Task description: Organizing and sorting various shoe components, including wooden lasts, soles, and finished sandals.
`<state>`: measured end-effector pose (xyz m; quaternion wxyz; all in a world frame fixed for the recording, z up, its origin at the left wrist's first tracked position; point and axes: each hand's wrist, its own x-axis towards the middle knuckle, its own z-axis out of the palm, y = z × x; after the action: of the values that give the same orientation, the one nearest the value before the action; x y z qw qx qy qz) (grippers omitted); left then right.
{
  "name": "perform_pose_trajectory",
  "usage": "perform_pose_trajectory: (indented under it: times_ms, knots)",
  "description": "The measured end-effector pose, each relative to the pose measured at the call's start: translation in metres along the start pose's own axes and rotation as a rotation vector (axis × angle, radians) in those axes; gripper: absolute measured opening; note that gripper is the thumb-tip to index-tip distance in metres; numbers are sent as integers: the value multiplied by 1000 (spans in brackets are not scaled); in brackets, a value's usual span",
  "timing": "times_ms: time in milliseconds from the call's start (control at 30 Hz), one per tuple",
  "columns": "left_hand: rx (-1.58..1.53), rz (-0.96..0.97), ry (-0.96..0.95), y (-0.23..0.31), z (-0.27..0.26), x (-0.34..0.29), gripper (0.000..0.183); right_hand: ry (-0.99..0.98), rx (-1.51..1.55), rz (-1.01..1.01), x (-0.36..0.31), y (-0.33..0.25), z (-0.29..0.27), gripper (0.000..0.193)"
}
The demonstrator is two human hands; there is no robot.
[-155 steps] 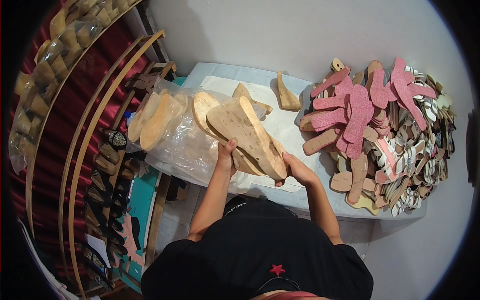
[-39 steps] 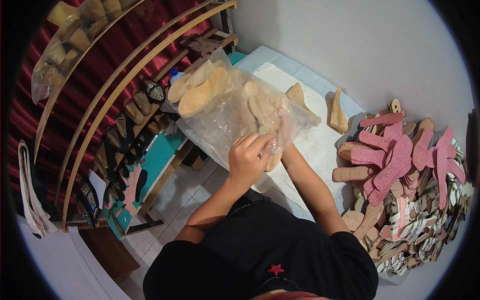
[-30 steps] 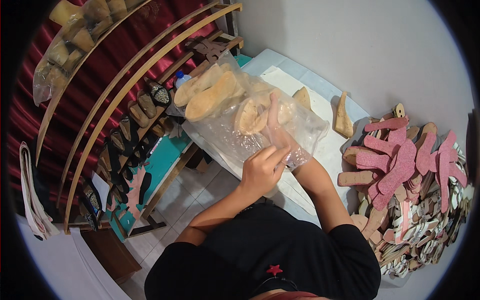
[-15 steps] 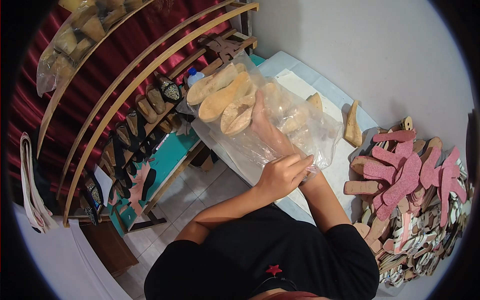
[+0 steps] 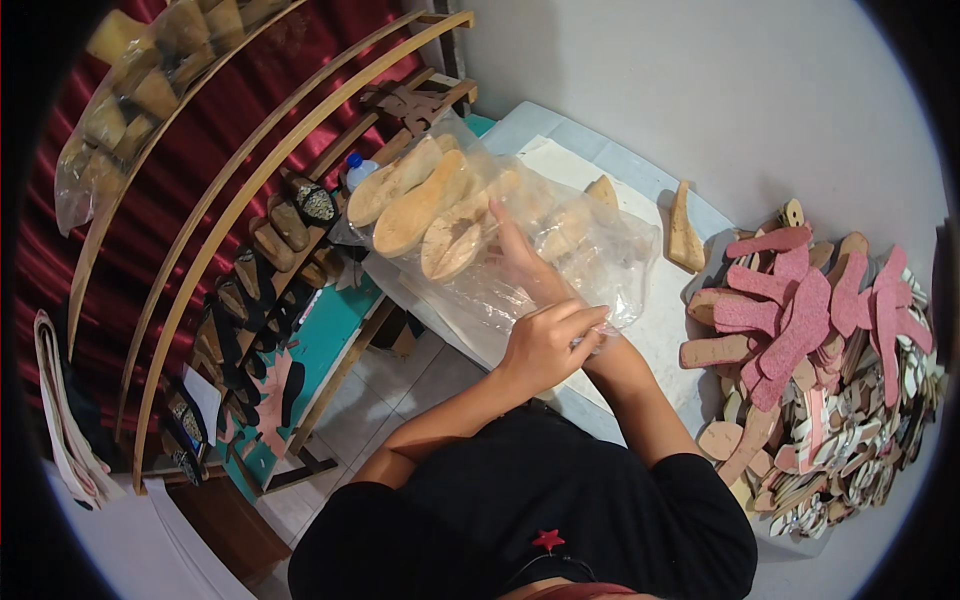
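Observation:
A clear plastic bag [image 5: 625, 275] full of pale wooden wedge heels [image 5: 420, 215] lies slanting over the table. My right hand [image 5: 520, 255] is inside it up to the wrist, beside the nearest wedges. One finger of that hand stretches out; the others are partly hidden by wrinkled plastic and wood, and no wedge shows clearly in its grasp. Across my right forearm, my left hand [image 5: 548, 345] is closed, pinching the bag's mouth edge between thumb and fingers. A loose wooden wedge heel [image 5: 684, 235] stands on the table beyond the bag.
Pink and beige shoe insoles [image 5: 800, 320] are heaped at the right, above a pile of strapped sandal parts [image 5: 840, 450]. On the left, a wooden rack [image 5: 300, 125] holds shoes, near a teal bench [image 5: 340, 310]. A blue-capped bottle [image 5: 360, 170] stands behind the bag.
The view has shifted slightly, so the table and bag sit a little further left. My right hand remains in the bag and my left hand still pinches its edge.

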<state>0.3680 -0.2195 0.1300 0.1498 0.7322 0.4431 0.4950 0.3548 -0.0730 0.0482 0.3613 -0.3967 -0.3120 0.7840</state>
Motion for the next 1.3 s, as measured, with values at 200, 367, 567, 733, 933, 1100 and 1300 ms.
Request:
perform_pose_trajectory:
  times_ms: [200, 367, 567, 733, 933, 1100, 1300]
  knots:
    - [176, -2, -84, -7, 15, -7, 4, 4, -533, -481, -73, -12, -98, 34]
    - [362, 30, -344, -33, 31, -16, 11, 245, -613, -304, -110, -2, -213, 24]
    - [639, -184, -673, -40, 51, -26, 31, 532, -585, -263, -153, -20, -286, 22]
    - [259, -199, -407, -7, 107, 13, 27, 615, -523, -395, -147, -42, -318, 28]
    - [-40, -246, -467, -29, 201, 9, 28, 640, -619, -433, -116, -69, -357, 33]
    - [-430, -752, -569, -85, 256, 3, 47, 741, -1017, -416, -79, -92, -386, 49]
    - [-903, -1299, -300, -108, 276, 41, 74, 757, -1347, -567, -39, -90, -398, 69]
